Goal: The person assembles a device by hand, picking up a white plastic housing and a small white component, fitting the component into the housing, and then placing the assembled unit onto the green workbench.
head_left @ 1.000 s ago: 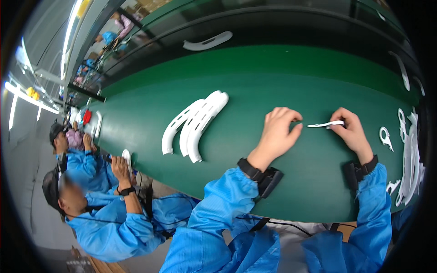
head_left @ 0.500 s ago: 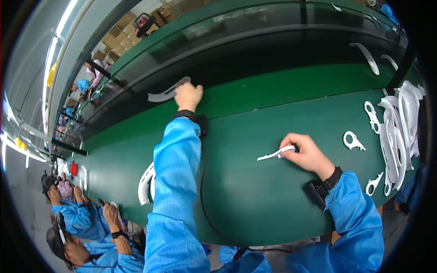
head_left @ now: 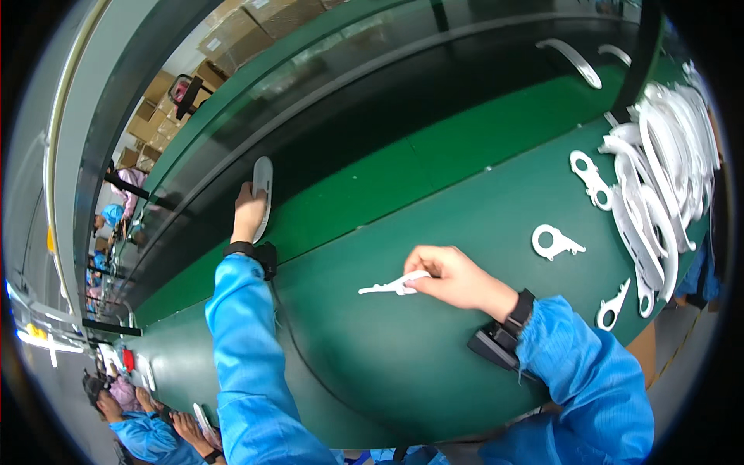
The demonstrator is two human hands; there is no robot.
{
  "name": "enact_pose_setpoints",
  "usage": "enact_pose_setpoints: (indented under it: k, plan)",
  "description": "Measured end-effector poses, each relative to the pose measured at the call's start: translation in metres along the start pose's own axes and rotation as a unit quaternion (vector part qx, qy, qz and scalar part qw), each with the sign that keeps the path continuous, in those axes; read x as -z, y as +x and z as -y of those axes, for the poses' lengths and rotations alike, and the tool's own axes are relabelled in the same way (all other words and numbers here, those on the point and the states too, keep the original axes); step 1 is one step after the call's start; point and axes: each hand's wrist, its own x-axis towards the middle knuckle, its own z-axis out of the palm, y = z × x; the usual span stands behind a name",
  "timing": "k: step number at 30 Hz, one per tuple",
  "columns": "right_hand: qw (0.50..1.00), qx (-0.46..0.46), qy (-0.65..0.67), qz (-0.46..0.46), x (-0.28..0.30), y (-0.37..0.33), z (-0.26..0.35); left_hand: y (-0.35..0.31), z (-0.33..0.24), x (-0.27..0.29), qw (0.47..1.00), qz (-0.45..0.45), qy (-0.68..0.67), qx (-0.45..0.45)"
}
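Note:
Over the dark belt at the left, my left hand (head_left: 248, 213) is closed on a long, curved, pale grey plastic strip (head_left: 264, 186), which now stands nearly lengthwise away from me. My right hand (head_left: 457, 279) pinches a small white plastic piece (head_left: 385, 287) above the green table, its thin end pointing left; my fingers cover the other end. To the right of that hand lie several loose white ring-shaped plastic pieces, among them one with a pointed tail (head_left: 555, 242) and one with two rings (head_left: 590, 180).
A heap of long curved white plastic parts (head_left: 659, 178) covers the table's right end. Two curved strips, one of them here (head_left: 572, 62), lie on the far belt near a dark post (head_left: 642, 66). A black cable (head_left: 302, 353) crosses the table. Co-workers (head_left: 143, 434) sit at the left.
My left hand has drawn the curved strip leftward along the belt and turned it from slanting to nearly upright in view. My right hand keeps its white piece. The view has shifted too.

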Motion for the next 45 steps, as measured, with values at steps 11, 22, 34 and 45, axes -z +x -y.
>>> enact_pose_setpoints:
  k: [11,22,34,45]
  plan:
    - [0.991,0.06,0.082,-0.091,0.022,0.019,0.005,-0.179,-0.172,0.066,0.891,0.398,0.023,-0.218]
    - [0.947,0.063,-0.311,0.043,0.005,0.009,0.009,-0.248,-0.146,0.039,0.911,0.172,-0.319,-0.197]
    - [0.895,0.097,-0.431,0.059,-0.002,0.003,0.014,-0.256,-0.162,0.037,0.952,0.117,-0.15,-0.238]
    - [0.909,0.024,-0.405,0.098,-0.01,0.007,0.023,-0.263,-0.173,0.039,0.971,0.115,-0.092,-0.189]
